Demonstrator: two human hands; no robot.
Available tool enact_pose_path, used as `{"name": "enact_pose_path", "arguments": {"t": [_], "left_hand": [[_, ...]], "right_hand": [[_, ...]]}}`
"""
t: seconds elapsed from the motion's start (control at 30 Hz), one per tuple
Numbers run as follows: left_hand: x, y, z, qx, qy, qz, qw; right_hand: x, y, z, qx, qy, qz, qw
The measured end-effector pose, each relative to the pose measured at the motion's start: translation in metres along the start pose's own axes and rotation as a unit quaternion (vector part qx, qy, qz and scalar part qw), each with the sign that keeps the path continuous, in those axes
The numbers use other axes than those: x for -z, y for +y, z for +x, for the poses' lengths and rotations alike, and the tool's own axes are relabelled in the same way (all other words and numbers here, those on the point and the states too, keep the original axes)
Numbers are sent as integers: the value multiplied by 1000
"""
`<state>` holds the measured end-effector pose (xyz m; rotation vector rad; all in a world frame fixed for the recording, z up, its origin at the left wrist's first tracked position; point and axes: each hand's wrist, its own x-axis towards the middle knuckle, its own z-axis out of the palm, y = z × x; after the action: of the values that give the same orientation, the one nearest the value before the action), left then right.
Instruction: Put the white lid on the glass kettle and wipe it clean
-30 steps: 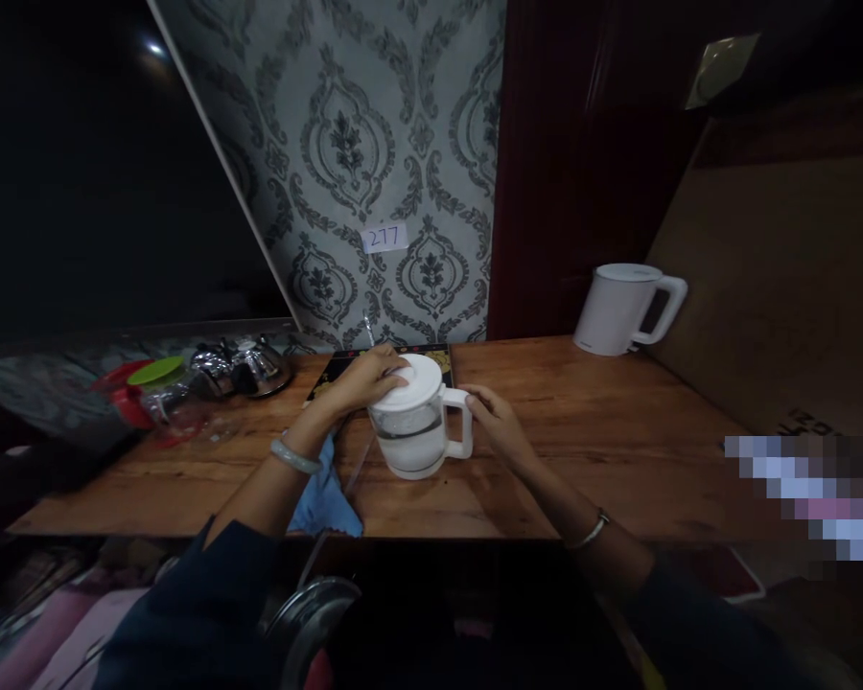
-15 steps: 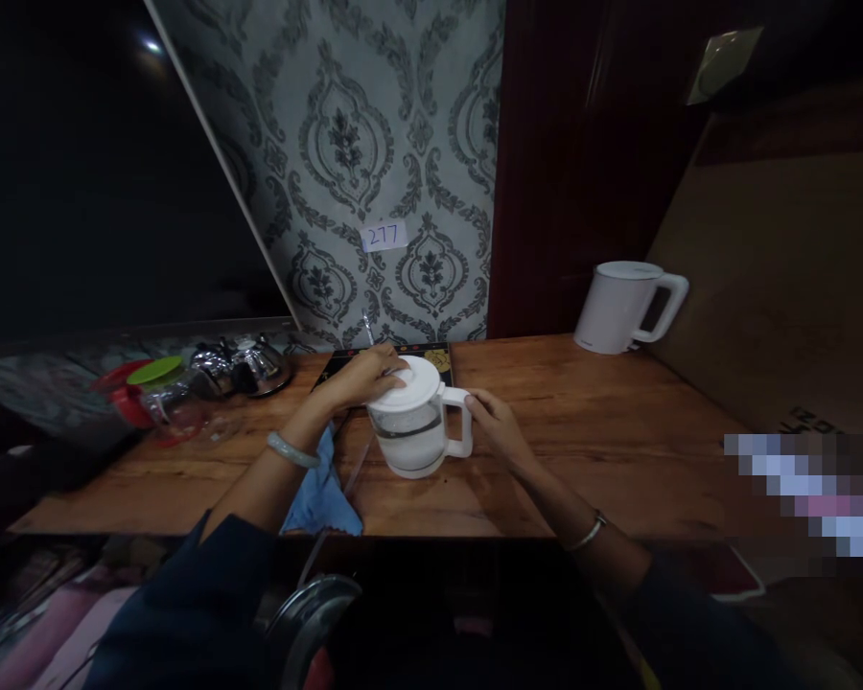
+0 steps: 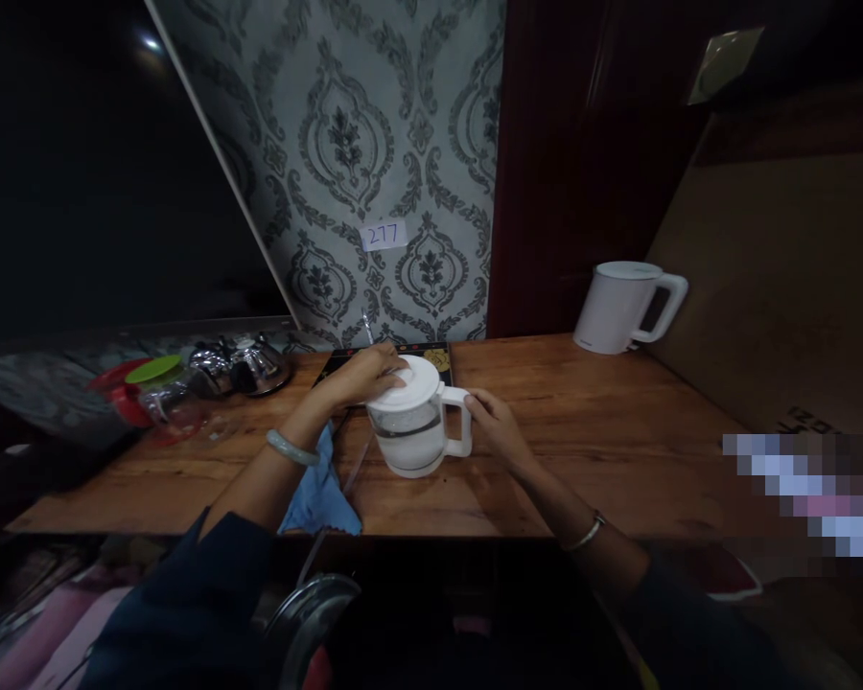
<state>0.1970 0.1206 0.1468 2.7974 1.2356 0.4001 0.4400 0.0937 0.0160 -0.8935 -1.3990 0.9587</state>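
A clear glass pot (image 3: pixel 408 448) with a white base stands upright on the wooden tabletop (image 3: pixel 561 450), in front of me. Its round white lid (image 3: pixel 423 381) sits on top, and a white handle (image 3: pixel 466 439) points right. From the left, my left hand (image 3: pixel 370 372) reaches over the lid, its fingers closed around the middle. My right hand (image 3: pixel 498 422) has its fingertips closed on the upper part of the handle; the thumb side is partly hidden. Left of the pot, a blue cloth (image 3: pixel 317 503) hangs at the table's front edge.
Behind the pot lies a black patterned panel (image 3: pixel 440 358). A white kettle (image 3: pixel 614 311) stands at the back right beside a large cardboard box (image 3: pixel 783 316). To the left are a glass jug with a green lid (image 3: pixel 159 370), a red item (image 3: pixel 126 398) and shiny metal pots (image 3: pixel 263 369).
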Motion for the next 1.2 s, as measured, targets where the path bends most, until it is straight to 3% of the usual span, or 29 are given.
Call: {"name": "enact_pose_path", "arguments": {"t": [0.7,1.2], "left_hand": [[0,-8,0,15,24,-48,998],[-1,5,7,41,7,15,999]], "right_hand": [[-1,4,0,9,3,1,1000],[-1,3,0,-1,8,12,1000]]}}
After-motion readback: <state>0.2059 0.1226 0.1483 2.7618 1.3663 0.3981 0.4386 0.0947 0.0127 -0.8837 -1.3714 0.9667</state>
